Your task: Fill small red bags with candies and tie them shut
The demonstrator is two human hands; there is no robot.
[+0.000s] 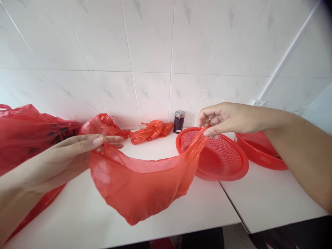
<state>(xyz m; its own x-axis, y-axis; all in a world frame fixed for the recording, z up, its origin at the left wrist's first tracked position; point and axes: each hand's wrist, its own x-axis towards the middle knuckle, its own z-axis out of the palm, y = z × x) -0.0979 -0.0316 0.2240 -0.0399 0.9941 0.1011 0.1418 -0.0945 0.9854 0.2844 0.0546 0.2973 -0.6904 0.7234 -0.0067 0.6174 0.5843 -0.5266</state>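
A thin red plastic bag (pixel 147 190) hangs stretched between my two hands, above the white table. My left hand (pixel 80 148) pinches its left handle between thumb and fingers. The right handle is gripped by my right hand (pixel 218 121), thumb pressed against the fingers. Between them the bag's mouth sags in a curve, and its lower part droops to a point. Behind its right end stands a red plastic colander (pixel 230 155), partly covered by the bag and my right hand. Whether anything lies inside the bag I cannot tell.
A large red bag (pixel 15 135) with black print fills the left side of the white table (pixel 85 214). Crumpled red bags (pixel 153 131) lie along the tiled wall beside a dark flask (pixel 178 121). A second red basket (pixel 261 155) sits at right, beyond the table seam.
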